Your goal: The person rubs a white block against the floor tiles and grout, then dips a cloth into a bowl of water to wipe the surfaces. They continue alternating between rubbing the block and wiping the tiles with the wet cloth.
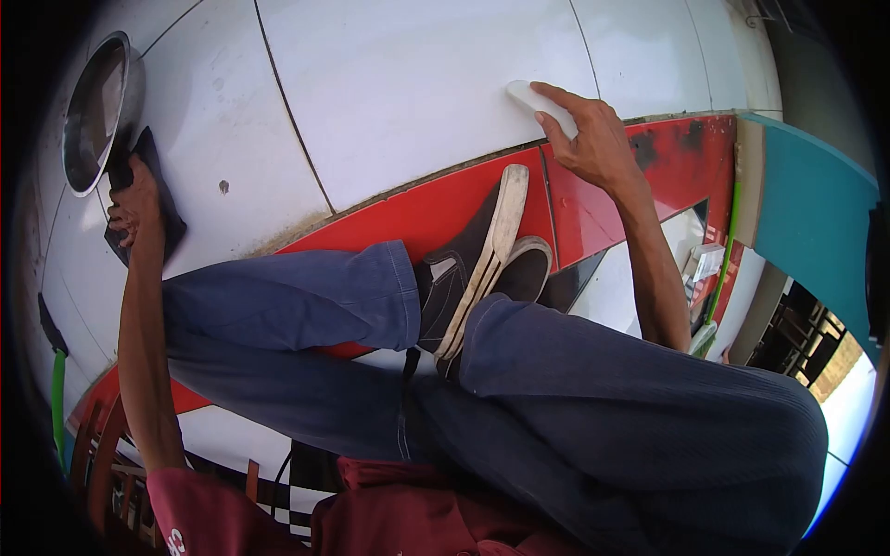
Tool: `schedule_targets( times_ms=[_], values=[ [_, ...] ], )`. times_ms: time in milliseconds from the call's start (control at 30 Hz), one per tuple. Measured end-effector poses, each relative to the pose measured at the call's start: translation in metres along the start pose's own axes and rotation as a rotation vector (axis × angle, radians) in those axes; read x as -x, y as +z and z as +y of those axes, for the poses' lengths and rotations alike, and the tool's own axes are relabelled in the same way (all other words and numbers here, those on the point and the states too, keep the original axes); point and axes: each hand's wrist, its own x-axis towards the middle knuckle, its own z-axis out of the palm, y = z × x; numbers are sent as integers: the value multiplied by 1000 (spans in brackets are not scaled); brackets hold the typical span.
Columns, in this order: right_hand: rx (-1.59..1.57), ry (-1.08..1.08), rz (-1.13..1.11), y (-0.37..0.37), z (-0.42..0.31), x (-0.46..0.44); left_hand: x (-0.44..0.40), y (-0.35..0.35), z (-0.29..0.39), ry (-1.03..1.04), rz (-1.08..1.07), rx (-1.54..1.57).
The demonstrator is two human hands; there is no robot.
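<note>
My right hand (598, 139) holds a white block with rounded ends (528, 95) between thumb and fingers, against the white tiled surface (399, 83). It looks like a sponge or eraser, but I cannot tell which. At the far left, my left hand (137, 202) has its fingers curled on a black cloth (167, 208) that lies bunched on the tiles. A round metal bowl (137, 88) with liquid in it stands just beyond that hand, tilted in the view by the lens.
My crossed legs in blue trousers (603, 398) and a dark shoe (482, 250) lie below the red tile border (399, 218). Green poles (728, 250) show at the right and far left. A teal panel (816, 204) stands at the right, near a small clear box (705, 262).
</note>
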Motion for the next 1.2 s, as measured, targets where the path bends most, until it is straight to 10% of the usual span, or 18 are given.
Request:
schedule_targets(
  times_ms=[1200],
  values=[
    [-39,339,-178,-28,4,-8,0,1,0,26,-16,4]
  ],
)
